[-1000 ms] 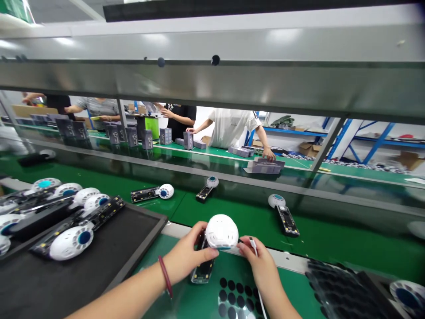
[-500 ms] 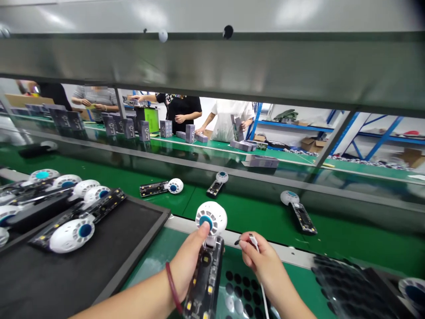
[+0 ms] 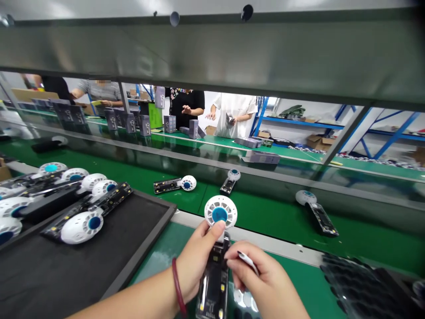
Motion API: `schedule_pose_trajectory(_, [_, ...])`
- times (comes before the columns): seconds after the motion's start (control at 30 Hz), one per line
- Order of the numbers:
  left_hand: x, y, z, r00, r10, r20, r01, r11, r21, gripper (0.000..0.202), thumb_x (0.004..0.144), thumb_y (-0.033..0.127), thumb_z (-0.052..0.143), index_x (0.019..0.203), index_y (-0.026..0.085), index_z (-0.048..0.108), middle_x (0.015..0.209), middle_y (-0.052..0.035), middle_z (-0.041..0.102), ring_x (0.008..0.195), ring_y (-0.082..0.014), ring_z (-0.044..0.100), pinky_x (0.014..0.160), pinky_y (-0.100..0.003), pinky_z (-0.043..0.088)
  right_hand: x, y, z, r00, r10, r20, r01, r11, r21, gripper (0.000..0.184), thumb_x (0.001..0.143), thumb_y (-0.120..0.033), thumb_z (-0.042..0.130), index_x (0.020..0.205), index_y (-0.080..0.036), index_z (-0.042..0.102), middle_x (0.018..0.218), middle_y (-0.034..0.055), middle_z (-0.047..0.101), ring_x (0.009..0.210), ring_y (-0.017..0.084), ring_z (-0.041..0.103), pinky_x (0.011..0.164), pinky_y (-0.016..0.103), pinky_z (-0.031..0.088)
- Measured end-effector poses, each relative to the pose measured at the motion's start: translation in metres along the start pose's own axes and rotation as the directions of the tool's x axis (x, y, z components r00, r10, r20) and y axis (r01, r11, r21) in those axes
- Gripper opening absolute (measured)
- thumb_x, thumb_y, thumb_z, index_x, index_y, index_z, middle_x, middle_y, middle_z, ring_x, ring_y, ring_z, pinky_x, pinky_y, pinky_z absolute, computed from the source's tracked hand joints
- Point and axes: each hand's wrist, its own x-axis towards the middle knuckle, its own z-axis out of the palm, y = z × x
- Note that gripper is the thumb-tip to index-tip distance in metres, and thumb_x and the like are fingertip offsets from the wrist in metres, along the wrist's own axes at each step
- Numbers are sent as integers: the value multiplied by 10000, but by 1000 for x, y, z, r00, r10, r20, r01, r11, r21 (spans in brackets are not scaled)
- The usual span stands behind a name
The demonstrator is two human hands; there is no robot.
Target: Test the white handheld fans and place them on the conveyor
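Left hand clamped round a fan unit, right hand pinching a white cable beside it: this one seems midway. Leftward, units on a tray; beyond, others, whether finished I can't tell.

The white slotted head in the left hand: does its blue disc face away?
No, the left hand holds it with the blue disc facing us.

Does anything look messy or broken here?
I can't see anything broken or spilled. The gadgets on the black tray look messy, though: they overlap at different angles. Three others on the green surface point different ways too.
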Motion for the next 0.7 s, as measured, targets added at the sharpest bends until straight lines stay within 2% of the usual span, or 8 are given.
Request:
schedule_pose_trajectory(0.1, [-4,0,3,1000,26,5,-27,1000,4,342,656,394,637,920,204,530,771,23,580,644,-111,510,624,-235,379,1,0,-1,991,-130,-23,114,931,-347,125,763,-207,478,725,-252,589,692,-11,540,543,131,496,496,229,387])
schedule_pose_trajectory(0.2, [-7,2,4,998,41,48,-42,998,35,313,703,400,597,949,213,544,839,15,579,747,-129,499,676,-240,373,-2,-2,-2,977,-207,46,204,854,-479,181,788,-129,435,788,-259,561,792,-7,562,668,135,529,590,217,417])
schedule_pose_trajectory(0.3, [-9,4,4,995,32,91,-35,999,34,280,776,415,504,975,222,545,807,25,563,728,-116,465,681,-235,361,-5,-6,1,975,-194,105,220,821,-527,252,766,-35,390,802,-237,536,824,-1,548,734,126,532,641,211,422])
schedule_pose_trajectory(0.47, [-11,3,4,995,7,104,-10,1000,28,285,797,418,474,1002,230,537,906,17,575,744,-106,442,696,-235,357,-6,-11,2,979,-152,136,203,802,-562,273,741,7,391,795,-223,528,825,-2,540,732,116,542,641,201,420])
schedule_pose_trajectory(0.6, [-11,3,5,993,-28,112,31,999,-18,314,785,430,488,1016,221,528,931,5,574,739,-109,462,691,-248,368,-6,-11,3,983,-153,97,181,817,-547,253,759,-4,406,777,-224,528,809,-12,548,723,109,539,631,182,408])
schedule_pose_trajectory(0.7, [-10,3,5,992,-34,118,41,998,-55,328,776,434,499,1018,215,535,960,-12,571,796,-135,490,699,-261,373,-8,-11,5,991,-127,45,131,836,-533,195,797,-69,430,752,-229,531,787,-24,561,710,108,535,620,178,396])
